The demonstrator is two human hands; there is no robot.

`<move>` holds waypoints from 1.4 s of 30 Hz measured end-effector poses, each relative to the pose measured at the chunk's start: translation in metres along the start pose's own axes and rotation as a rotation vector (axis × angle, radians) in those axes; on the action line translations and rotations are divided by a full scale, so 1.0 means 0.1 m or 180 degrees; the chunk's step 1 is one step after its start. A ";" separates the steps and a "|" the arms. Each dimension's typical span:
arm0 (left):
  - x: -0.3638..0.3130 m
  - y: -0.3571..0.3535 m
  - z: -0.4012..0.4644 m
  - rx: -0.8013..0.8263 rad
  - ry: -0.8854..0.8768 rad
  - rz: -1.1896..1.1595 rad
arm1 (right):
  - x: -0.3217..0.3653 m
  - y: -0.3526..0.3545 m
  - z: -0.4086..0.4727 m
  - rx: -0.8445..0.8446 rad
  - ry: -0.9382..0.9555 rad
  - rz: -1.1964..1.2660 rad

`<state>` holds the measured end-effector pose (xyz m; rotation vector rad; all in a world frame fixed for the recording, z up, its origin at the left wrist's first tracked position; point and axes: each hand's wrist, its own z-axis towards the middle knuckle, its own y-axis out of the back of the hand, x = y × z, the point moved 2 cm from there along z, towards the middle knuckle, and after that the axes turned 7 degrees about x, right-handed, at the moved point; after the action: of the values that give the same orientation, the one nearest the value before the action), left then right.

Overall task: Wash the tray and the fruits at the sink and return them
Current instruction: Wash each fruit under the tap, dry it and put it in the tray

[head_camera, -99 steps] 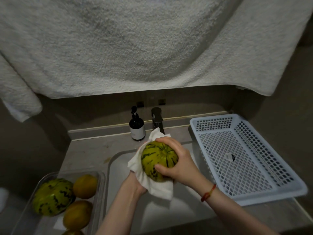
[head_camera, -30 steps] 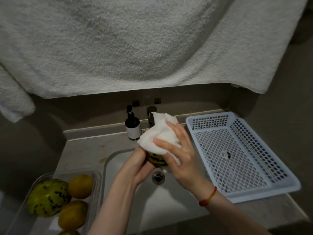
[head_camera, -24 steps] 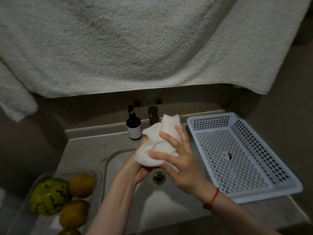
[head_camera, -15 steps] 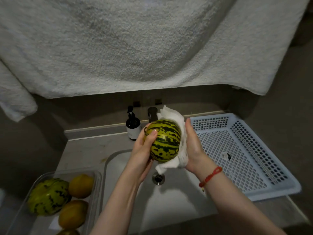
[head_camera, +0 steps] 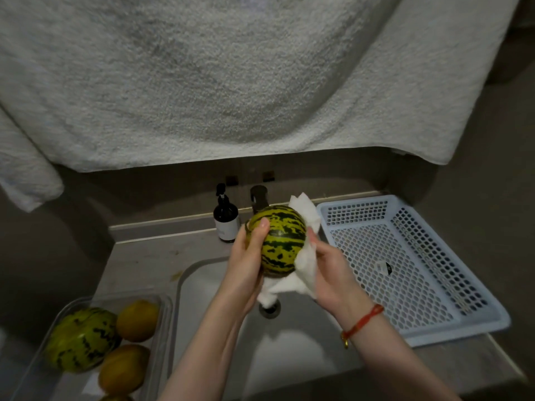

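Left hand (head_camera: 246,264) grips the striped melon (head_camera: 279,241) above the sink (head_camera: 208,285), thumb across its top. Right hand (head_camera: 330,273) presses a white cloth (head_camera: 307,256) against the melon's far side, fingers curled round it.

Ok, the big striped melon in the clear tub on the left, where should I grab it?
Come from above and cup the melon across its broad rounded top. It lies low against the tub wall with smaller yellow fruits crowding its right side, so only the top looks free. It probably needs both hands.
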<state>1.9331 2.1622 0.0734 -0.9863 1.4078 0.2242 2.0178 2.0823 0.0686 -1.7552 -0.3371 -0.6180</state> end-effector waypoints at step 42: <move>-0.06 0.09 -0.10 0.0017 0.1228 0.0603 | -0.33 -0.02 -0.02 -0.0228 0.1950 -0.3151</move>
<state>1.9186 2.1638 0.0764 -0.9233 1.8567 0.1750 1.9898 2.0840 0.0518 -1.2858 -0.7507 -1.8306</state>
